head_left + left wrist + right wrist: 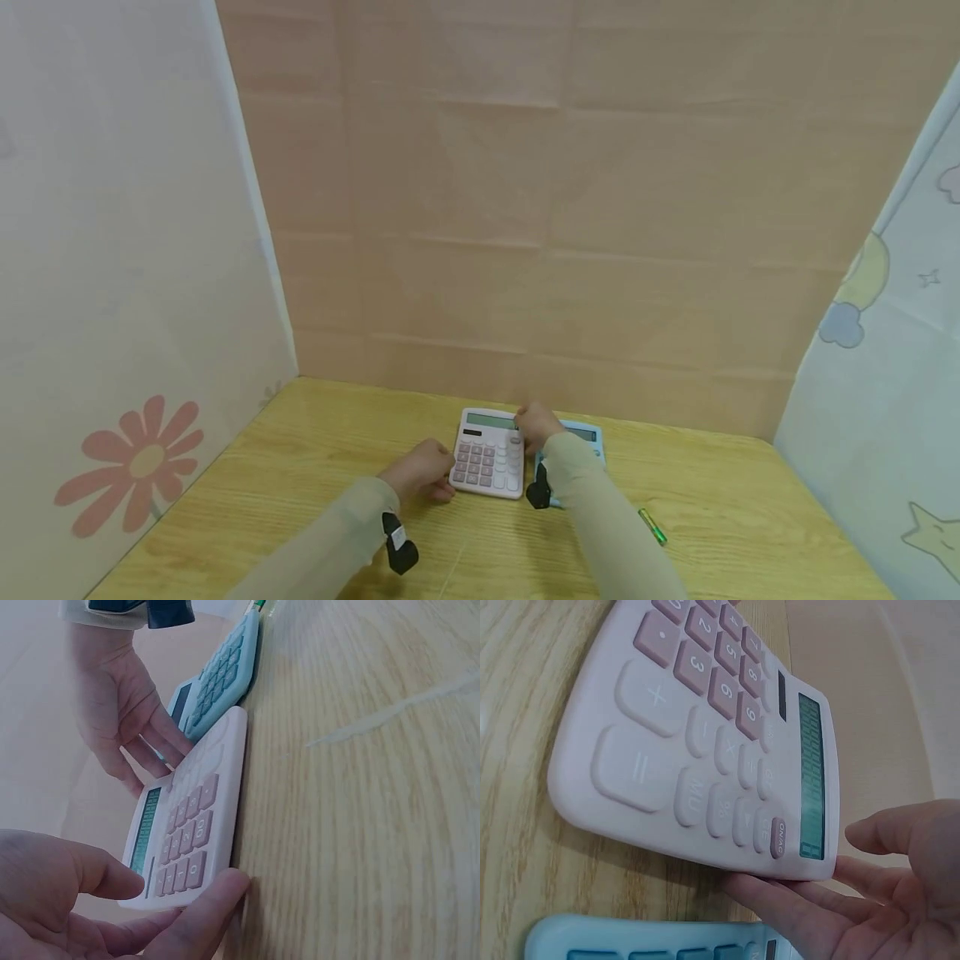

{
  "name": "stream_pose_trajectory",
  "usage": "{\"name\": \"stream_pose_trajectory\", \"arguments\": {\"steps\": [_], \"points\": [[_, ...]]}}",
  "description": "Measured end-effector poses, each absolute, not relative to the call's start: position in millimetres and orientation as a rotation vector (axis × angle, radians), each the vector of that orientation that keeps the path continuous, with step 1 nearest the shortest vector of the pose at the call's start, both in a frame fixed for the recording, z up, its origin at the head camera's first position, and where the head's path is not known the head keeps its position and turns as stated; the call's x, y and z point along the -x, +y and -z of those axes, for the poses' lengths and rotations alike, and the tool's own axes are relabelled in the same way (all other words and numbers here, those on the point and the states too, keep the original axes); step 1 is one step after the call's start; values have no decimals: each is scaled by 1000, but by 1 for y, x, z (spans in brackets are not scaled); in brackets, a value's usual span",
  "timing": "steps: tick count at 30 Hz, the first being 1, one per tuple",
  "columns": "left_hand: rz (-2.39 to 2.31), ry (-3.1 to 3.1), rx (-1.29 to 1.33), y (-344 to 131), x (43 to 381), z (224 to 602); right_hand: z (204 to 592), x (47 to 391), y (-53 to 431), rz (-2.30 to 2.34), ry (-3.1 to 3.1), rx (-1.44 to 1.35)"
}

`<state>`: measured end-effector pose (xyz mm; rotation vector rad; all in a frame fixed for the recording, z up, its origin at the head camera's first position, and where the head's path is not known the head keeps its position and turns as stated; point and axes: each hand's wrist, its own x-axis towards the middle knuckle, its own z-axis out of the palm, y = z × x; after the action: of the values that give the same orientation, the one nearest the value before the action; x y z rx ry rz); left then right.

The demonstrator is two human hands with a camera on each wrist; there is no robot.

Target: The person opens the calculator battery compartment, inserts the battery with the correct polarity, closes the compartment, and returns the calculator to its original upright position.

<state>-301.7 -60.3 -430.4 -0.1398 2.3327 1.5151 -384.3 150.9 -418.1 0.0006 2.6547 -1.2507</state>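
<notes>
A pale pink calculator (487, 454) with darker pink number keys lies face up on the wooden table, its green display (811, 776) at the far end. My left hand (422, 472) holds its left edge, with fingertips (124, 883) at the display corner and at the near corner. At the upper right corner is my right hand (537, 425); its extended fingers (780, 900) touch the side edge, while the thumb stands apart from the casing. A light blue calculator (225, 671) lies just to the right, partly hidden by the right forearm in the head view.
A small green cylinder (652, 527), battery-like, lies on the table (720, 500) right of the right forearm. A tan paper-like sheet (555, 208) rises behind the table, with printed panels (150, 292) at the sides. Black straps with small devices sit on both wrists.
</notes>
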Motion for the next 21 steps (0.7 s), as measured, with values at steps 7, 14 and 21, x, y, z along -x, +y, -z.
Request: {"name": "stream_pose_trajectory", "arguments": {"steps": [7, 14, 21], "points": [[-1512, 2346, 171, -56, 303, 434, 417, 383, 150, 1263, 2618, -24], [-1483, 2354, 205, -55, 306, 436, 414, 383, 150, 1265, 2601, -11], [-1521, 2338, 231, -55, 306, 439, 423, 386, 148, 1257, 2663, -54]]}}
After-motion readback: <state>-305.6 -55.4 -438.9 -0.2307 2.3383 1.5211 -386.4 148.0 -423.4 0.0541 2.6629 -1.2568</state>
